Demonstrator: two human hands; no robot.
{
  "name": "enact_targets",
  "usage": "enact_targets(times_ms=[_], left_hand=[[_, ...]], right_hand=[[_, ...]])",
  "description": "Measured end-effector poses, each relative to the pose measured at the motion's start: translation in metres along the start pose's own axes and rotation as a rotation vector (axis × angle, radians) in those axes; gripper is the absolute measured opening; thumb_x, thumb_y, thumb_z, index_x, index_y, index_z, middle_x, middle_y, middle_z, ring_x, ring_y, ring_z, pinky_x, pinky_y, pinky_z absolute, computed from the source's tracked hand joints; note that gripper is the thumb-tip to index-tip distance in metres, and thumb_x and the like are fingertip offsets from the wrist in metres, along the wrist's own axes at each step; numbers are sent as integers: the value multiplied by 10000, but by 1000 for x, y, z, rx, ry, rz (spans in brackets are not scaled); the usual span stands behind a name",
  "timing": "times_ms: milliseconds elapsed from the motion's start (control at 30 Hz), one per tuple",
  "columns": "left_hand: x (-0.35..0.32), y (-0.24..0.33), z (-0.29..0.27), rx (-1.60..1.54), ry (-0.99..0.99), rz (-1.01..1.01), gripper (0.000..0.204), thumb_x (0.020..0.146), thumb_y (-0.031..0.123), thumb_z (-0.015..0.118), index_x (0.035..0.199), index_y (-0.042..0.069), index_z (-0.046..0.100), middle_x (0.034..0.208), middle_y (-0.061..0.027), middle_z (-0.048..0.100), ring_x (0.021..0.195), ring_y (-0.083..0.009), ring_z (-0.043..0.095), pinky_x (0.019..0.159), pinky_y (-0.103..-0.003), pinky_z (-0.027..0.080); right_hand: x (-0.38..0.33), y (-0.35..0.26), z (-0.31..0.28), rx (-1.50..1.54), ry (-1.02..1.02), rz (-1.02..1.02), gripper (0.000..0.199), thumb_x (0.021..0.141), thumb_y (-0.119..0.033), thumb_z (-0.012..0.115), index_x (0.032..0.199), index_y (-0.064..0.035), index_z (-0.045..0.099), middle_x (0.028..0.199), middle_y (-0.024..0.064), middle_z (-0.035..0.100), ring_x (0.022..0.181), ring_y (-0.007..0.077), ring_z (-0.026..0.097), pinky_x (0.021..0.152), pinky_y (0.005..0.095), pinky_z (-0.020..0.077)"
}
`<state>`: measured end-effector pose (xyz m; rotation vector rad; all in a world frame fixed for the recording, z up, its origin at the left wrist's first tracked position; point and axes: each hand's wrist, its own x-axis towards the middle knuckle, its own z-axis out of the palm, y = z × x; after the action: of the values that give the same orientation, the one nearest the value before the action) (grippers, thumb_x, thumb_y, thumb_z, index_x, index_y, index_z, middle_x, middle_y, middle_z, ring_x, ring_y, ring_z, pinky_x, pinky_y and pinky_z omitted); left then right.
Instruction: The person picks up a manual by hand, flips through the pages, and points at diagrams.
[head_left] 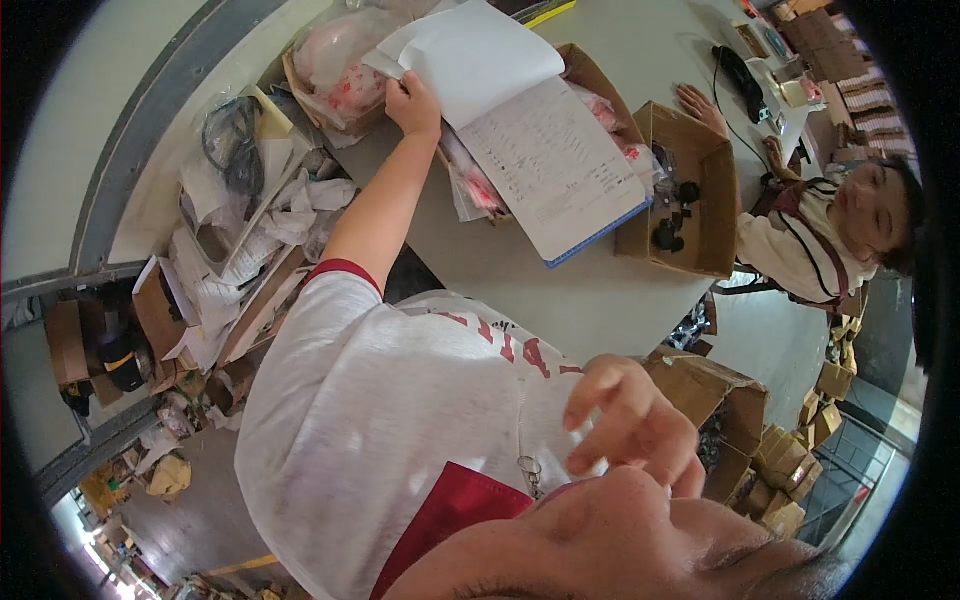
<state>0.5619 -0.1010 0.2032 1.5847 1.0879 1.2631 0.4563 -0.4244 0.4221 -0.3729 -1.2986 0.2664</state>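
An open notebook [550, 160] with handwritten lines and a blue cover edge lies tilted across boxes of bagged goods on the table. My left hand [412, 106] is closed on the upper left edge of its turned-up white pages. That arm reaches out straight from a short white sleeve with a red hem. Close to my chin, my right hand [640, 425] is raised with loosely curled fingers apart, and I see nothing in it. Beside the notebook's right corner stands a cardboard box [715, 205] with small black parts inside.
A co-worker [800, 240] sits at the table's [560, 310] right side, one hand resting on it. A bag of pink-and-white pieces [350, 90] sits at the upper left. Papers and plastic bags [260, 220] crowd the left; cardboard boxes [705, 395] stand at the lower right.
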Motion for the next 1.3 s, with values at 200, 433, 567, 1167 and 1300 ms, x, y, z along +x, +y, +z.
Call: enact_targets(times_ms=[200, 433, 567, 1167, 1300], left_hand=[[-6, -3, 15, -47, -5, 22, 314, 867, 267, 504, 823, -43, 522, 787, -212, 589, 748, -372, 564, 697, -449, 423], [-9, 9, 8, -40, 28, 41, 299, 861, 245, 514, 769, -39, 498, 736, -224, 577, 692, -376, 560, 662, -450, 424], [-3, -4, 5, -31, 5, 42, 307, 862, 247, 510, 769, -45, 495, 734, -228, 577, 690, -379, 560, 659, -449, 428], [-5, -1, 2, -45, -59, 8, 338, 875, 298, 510, 851, -38, 534, 826, -229, 597, 787, -385, 566, 714, -443, 424], [-4, -4, 3, -57, -42, 25, 318, 872, 282, 523, 840, -34, 531, 814, -227, 595, 771, -382, 566, 704, -443, 426]], right_hand=[[2, 33, -42, -444, -469, 298, 238, 844, -226, 591, 1018, -67, 622, 1090, 91, 581, 928, 272, 595, 746, 393, 445], [-73, 139, -194, -1618, -135, 1318, 496, 850, -221, 519, 1338, -194, 431, 1128, 182, 560, 968, 342, 576, 851, 434, 453], [-58, 161, -197, -1692, -218, 1544, 518, 842, -309, 450, 1355, -337, 385, 1044, 179, 612, 938, 347, 607, 830, 449, 471], [-66, 162, -190, -1782, -188, 1525, 506, 839, -317, 423, 1343, -356, 414, 954, 176, 642, 878, 337, 630, 780, 456, 492], [-67, 163, -184, -1805, -146, 1512, 472, 865, -322, 423, 1336, -350, 428, 987, 175, 619, 901, 328, 617, 788, 461, 484]])
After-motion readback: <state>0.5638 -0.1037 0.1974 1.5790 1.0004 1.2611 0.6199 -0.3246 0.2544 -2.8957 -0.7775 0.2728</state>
